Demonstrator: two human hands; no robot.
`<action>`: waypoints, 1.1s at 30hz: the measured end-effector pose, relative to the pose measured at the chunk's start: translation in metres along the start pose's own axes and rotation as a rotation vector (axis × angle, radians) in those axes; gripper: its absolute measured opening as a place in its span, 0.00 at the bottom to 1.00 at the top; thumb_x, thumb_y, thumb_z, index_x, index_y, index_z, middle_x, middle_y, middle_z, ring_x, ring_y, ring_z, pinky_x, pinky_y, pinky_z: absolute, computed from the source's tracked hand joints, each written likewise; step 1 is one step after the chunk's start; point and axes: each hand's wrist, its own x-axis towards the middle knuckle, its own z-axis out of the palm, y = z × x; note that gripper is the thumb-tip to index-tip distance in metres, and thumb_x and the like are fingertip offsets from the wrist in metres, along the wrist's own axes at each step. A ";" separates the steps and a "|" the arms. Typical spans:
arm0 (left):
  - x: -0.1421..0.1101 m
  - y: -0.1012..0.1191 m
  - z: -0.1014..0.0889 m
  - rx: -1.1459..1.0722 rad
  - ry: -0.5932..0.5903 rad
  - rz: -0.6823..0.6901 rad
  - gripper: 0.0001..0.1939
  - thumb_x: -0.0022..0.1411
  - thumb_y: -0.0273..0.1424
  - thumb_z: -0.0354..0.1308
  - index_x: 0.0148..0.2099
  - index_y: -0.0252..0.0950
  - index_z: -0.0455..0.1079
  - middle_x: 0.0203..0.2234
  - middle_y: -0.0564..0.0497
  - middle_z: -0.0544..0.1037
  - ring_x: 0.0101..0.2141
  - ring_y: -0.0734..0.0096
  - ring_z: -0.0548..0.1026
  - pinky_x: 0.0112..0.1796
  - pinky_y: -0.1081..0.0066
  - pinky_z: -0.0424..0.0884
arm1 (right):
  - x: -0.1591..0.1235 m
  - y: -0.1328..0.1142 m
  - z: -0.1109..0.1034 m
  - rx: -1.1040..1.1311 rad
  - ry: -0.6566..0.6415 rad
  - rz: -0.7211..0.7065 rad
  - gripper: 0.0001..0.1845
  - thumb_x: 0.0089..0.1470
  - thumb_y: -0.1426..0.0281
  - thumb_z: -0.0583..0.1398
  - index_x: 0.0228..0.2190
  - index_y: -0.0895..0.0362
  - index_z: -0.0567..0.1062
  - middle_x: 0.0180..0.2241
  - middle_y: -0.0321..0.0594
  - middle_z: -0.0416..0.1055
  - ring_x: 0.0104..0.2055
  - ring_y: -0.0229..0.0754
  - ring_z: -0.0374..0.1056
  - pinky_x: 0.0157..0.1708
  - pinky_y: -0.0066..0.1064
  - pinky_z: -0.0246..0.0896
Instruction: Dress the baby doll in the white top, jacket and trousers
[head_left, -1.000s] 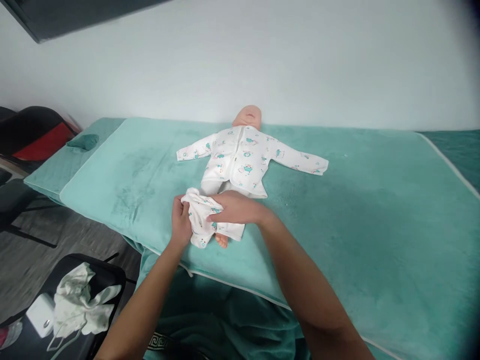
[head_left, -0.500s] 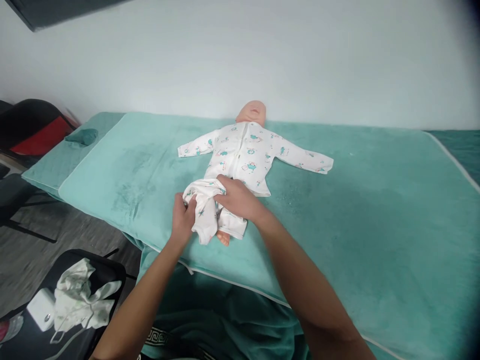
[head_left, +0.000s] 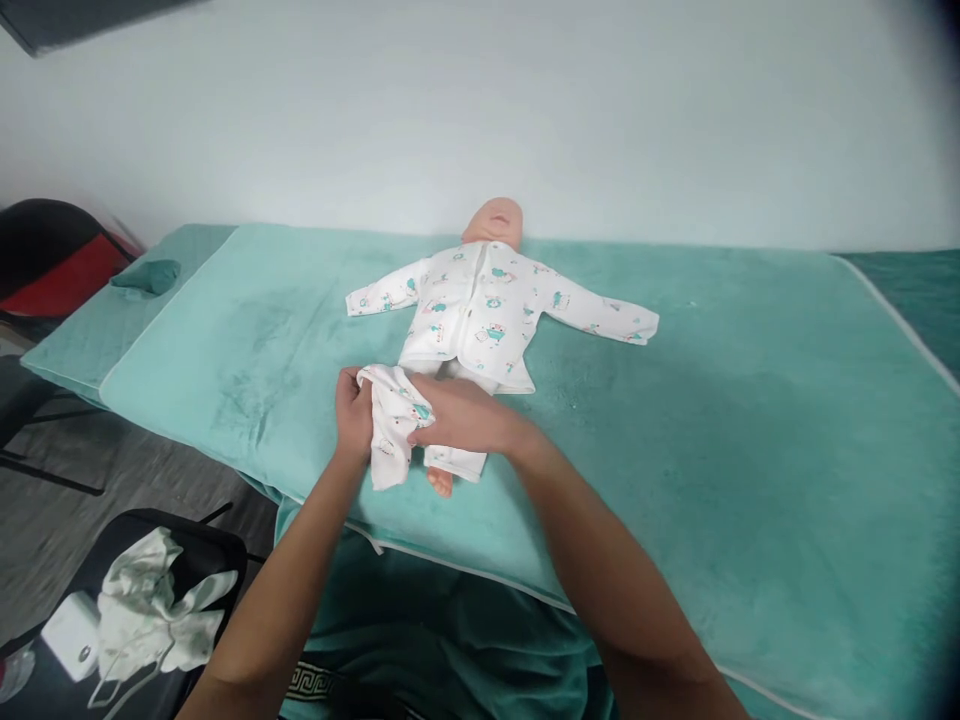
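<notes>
A baby doll (head_left: 493, 219) lies on its back on a teal mat (head_left: 712, 420), dressed in a white printed shirt (head_left: 480, 315) with sleeves spread wide. Both my hands grip the bunched white printed trousers (head_left: 390, 425) at the doll's legs. My left hand (head_left: 352, 410) clutches the gathered cloth from the left. My right hand (head_left: 461, 415) pinches it from the right, resting over the doll's legs. One bare doll foot (head_left: 440, 482) sticks out below the cloth.
A small dark green cloth (head_left: 146, 276) lies at the mat's far left end. A black stool (head_left: 135, 590) at the lower left holds crumpled white cloth (head_left: 146, 610) and a white box (head_left: 67, 635). A black and red chair (head_left: 52, 255) stands left. A white wall runs behind.
Both hands have kept hold of the trousers, working the bunched cloth up toward the doll's waist and back down a little. The view shifted slightly.
</notes>
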 end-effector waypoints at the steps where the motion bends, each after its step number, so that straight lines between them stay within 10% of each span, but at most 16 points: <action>1: -0.001 0.000 -0.002 -0.019 0.007 -0.021 0.09 0.63 0.36 0.59 0.37 0.38 0.63 0.29 0.56 0.68 0.29 0.75 0.66 0.31 0.74 0.64 | 0.001 -0.001 0.001 -0.020 0.013 -0.003 0.26 0.53 0.66 0.64 0.53 0.51 0.68 0.44 0.37 0.78 0.41 0.47 0.73 0.34 0.30 0.56; 14: -0.044 0.006 -0.024 0.392 0.090 0.003 0.19 0.70 0.49 0.51 0.48 0.38 0.68 0.25 0.55 0.71 0.26 0.69 0.68 0.29 0.70 0.62 | 0.012 0.008 0.016 -0.099 0.264 0.002 0.06 0.56 0.73 0.58 0.38 0.55 0.72 0.35 0.40 0.77 0.37 0.45 0.69 0.33 0.32 0.50; 21: -0.075 0.014 -0.018 0.096 0.034 -0.127 0.30 0.63 0.55 0.56 0.56 0.39 0.65 0.31 0.51 0.76 0.30 0.66 0.75 0.31 0.68 0.69 | 0.010 0.011 0.014 -0.002 0.292 -0.060 0.08 0.56 0.75 0.56 0.39 0.55 0.72 0.40 0.40 0.77 0.42 0.45 0.70 0.38 0.32 0.54; 33: -0.013 -0.002 -0.005 0.146 0.068 0.129 0.16 0.65 0.43 0.57 0.49 0.40 0.62 0.31 0.53 0.76 0.33 0.68 0.75 0.36 0.70 0.69 | 0.006 0.014 0.008 0.162 0.244 -0.130 0.16 0.58 0.75 0.58 0.47 0.55 0.73 0.47 0.40 0.77 0.47 0.44 0.71 0.45 0.32 0.60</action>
